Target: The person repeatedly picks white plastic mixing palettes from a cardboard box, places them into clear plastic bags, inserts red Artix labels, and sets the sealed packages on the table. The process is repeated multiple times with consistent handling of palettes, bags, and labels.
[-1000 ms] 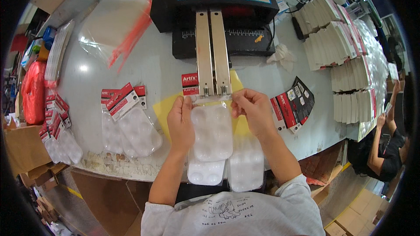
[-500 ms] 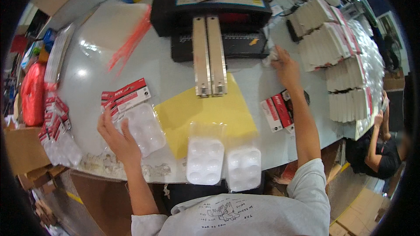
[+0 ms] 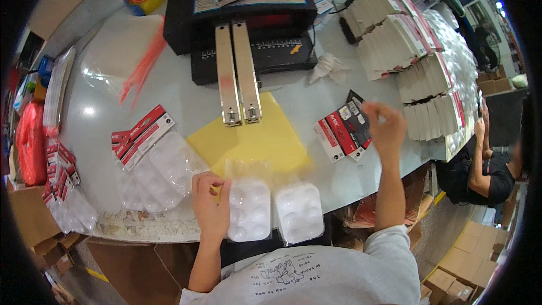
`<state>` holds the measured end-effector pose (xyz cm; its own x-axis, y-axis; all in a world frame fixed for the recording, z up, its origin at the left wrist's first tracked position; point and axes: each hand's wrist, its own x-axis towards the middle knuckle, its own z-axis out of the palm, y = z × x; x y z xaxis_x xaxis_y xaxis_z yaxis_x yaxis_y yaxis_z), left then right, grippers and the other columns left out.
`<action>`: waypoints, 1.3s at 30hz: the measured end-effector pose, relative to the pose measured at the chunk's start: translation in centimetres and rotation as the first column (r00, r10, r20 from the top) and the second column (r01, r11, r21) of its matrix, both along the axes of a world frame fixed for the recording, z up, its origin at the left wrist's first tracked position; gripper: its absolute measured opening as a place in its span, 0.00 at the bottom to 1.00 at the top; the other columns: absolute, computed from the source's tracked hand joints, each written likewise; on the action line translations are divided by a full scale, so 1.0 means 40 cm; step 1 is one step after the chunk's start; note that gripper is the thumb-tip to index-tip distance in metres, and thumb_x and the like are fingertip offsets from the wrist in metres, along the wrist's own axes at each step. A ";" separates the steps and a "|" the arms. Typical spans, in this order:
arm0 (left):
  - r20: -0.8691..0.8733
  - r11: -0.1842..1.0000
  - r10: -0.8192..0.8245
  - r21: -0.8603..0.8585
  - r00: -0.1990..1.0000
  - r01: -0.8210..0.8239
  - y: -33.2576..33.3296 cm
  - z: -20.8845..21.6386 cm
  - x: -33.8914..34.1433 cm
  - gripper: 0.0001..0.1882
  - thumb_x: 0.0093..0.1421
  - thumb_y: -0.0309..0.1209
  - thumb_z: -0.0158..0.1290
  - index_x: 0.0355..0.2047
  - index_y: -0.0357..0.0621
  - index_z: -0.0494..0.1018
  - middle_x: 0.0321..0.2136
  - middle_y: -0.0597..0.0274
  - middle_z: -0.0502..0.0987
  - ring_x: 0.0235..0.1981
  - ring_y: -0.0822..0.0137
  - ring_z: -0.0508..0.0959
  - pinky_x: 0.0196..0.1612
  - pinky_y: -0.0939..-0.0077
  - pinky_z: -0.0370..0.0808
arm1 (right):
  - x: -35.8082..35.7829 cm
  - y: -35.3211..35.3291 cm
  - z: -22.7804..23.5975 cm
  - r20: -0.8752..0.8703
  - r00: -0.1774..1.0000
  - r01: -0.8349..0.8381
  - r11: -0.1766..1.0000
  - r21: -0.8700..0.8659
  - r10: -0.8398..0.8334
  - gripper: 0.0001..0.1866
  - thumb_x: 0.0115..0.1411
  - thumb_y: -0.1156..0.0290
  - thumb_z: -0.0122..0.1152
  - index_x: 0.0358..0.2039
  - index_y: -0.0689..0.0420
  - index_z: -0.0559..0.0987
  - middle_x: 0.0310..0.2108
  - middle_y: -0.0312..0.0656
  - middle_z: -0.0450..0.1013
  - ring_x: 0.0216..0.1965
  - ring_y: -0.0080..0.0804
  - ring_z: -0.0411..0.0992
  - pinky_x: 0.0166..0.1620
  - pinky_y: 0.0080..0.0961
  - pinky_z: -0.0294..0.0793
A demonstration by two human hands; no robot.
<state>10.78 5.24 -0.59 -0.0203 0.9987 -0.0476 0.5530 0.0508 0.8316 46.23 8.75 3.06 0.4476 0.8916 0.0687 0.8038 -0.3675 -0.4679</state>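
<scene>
My left hand is at the left edge of a white plastic palette tray in a clear bag. Its fingers are bent, with a gap between them and the thumb, and nothing shows in them. A second bagged palette tray lies to the right, by the table's front edge. My right hand, slightly blurred, hovers with half-curled fingers beside red, white and black header cards. No card shows between its fingers. At the left, several bagged palettes lie overlapped, topped with red header cards.
A black heat sealer with two metal rails stands at the back, over a yellow sheet. Clear bags, crumpled tissue and card stacks lie around it. Another person sits at the far right.
My left hand has moved right, from the pile of carded palettes to the middle bagged tray. My right hand has left the tissue and come nearer, beside the header cards. The view has shifted.
</scene>
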 end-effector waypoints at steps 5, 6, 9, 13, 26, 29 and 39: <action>0.611 0.991 0.094 -0.133 0.786 -0.014 -0.011 0.041 0.016 0.06 0.65 0.28 0.44 0.37 0.38 0.62 0.34 0.47 0.77 0.34 0.67 0.76 0.39 0.76 0.70 | -0.105 -0.070 -0.102 0.033 0.998 0.051 0.983 0.178 -0.058 0.31 0.46 0.57 0.69 0.47 0.62 0.72 0.50 0.50 0.69 0.54 0.42 0.65 0.51 0.31 0.62; 0.650 0.991 0.087 -0.133 0.755 0.001 -0.011 0.052 0.017 0.08 0.66 0.30 0.42 0.40 0.37 0.62 0.34 0.44 0.78 0.34 0.67 0.76 0.39 0.76 0.70 | -0.126 -0.069 -0.125 0.173 0.984 -0.006 0.962 0.273 -0.043 0.34 0.46 0.55 0.69 0.49 0.64 0.70 0.53 0.50 0.67 0.56 0.42 0.62 0.52 0.31 0.60; 0.642 0.967 0.174 -0.254 0.746 -0.007 -0.005 0.077 0.016 0.10 0.66 0.31 0.43 0.40 0.34 0.65 0.34 0.43 0.78 0.35 0.63 0.79 0.41 0.75 0.72 | -0.152 -0.052 -0.173 0.425 0.905 -0.021 0.997 0.072 -0.012 0.43 0.47 0.49 0.67 0.54 0.68 0.64 0.60 0.53 0.59 0.63 0.44 0.54 0.56 0.31 0.55; 0.661 0.956 0.153 -0.288 0.734 0.060 0.009 0.091 0.028 0.14 0.65 0.30 0.44 0.43 0.29 0.69 0.35 0.46 0.79 0.37 0.62 0.79 0.43 0.74 0.73 | -0.105 -0.053 -0.188 0.293 0.956 -0.018 1.000 0.024 0.010 0.44 0.49 0.46 0.64 0.56 0.66 0.63 0.60 0.53 0.58 0.63 0.43 0.54 0.58 0.35 0.50; 0.649 0.951 0.104 -0.288 0.754 0.117 0.022 0.139 0.024 0.12 0.63 0.26 0.48 0.42 0.28 0.73 0.37 0.53 0.79 0.39 0.68 0.78 0.45 0.78 0.72 | -0.208 -0.061 -0.013 -0.323 0.946 0.003 0.993 0.115 0.034 0.27 0.51 0.64 0.66 0.49 0.64 0.71 0.45 0.50 0.73 0.47 0.35 0.71 0.48 0.29 0.65; 0.685 0.930 0.110 -0.326 0.720 0.168 0.005 0.157 0.028 0.12 0.62 0.26 0.49 0.41 0.30 0.74 0.36 0.54 0.80 0.36 0.69 0.78 0.43 0.79 0.73 | -0.255 -0.063 0.096 -0.706 0.626 -0.197 0.943 0.267 0.330 0.18 0.51 0.71 0.66 0.42 0.63 0.75 0.33 0.45 0.77 0.29 0.23 0.74 0.35 0.18 0.72; 0.406 0.966 -0.032 -0.222 0.913 0.132 -0.022 0.152 0.036 0.06 0.59 0.28 0.55 0.32 0.36 0.76 0.17 0.66 0.74 0.18 0.82 0.66 0.21 0.85 0.64 | -0.365 -0.008 0.145 -0.596 0.569 -0.659 0.748 0.081 0.567 0.15 0.49 0.67 0.68 0.34 0.61 0.78 0.23 0.44 0.75 0.20 0.33 0.71 0.26 0.23 0.68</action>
